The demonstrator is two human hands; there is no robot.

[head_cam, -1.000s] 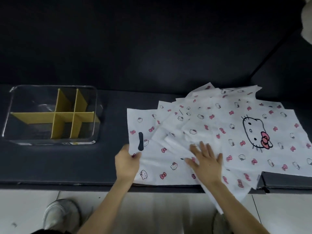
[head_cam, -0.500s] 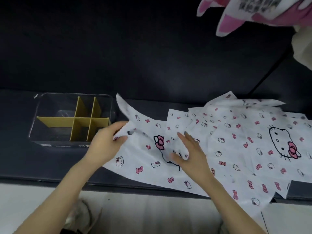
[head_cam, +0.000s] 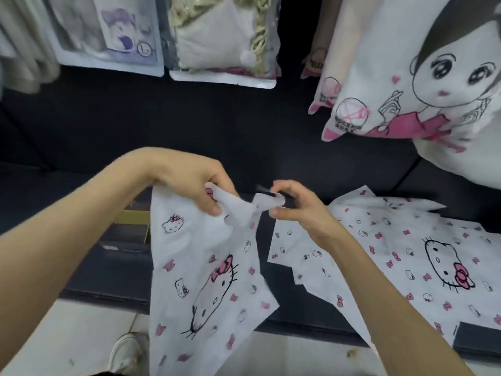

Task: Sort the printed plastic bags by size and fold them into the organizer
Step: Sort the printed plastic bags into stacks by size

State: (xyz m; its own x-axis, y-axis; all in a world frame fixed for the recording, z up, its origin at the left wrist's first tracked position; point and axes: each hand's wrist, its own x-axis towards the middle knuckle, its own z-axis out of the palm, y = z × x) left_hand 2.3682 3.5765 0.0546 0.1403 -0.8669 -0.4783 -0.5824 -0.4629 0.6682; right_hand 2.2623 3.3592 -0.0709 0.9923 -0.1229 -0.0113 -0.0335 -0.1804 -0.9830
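- Two hands in the head view, both raised above the surface (head_cam: 122, 272). The left hand (head_cam: 189, 183) grips the top edge of one printed plastic bag (head_cam: 206, 272), fingers curled round a bunched fold.
- Right hand (head_cam: 298, 210): pinches the neighbouring part of the same top edge between thumb and fingertips, the other fingers loosely curled.
- Held bag: white, printed with pink bows and a cat face. It hangs from both hands in front of the surface's near edge, its lower end over the floor (head_cam: 81, 329).
- Pile of bags (head_cam: 406, 253): several in the same print, lying overlapped on the dark surface right of the held bag, with one corner hanging over the near edge.
- Organizer (head_cam: 135, 217): on the surface behind the left forearm and the held bag. Only a yellow divider and part of a clear wall show.
- Packaged goods (head_cam: 222, 36): hang along the top.
- Cushion (head_cam: 406, 77): cartoon girl print, upper right.
- Shoe (head_cam: 127, 351): on the pale floor.
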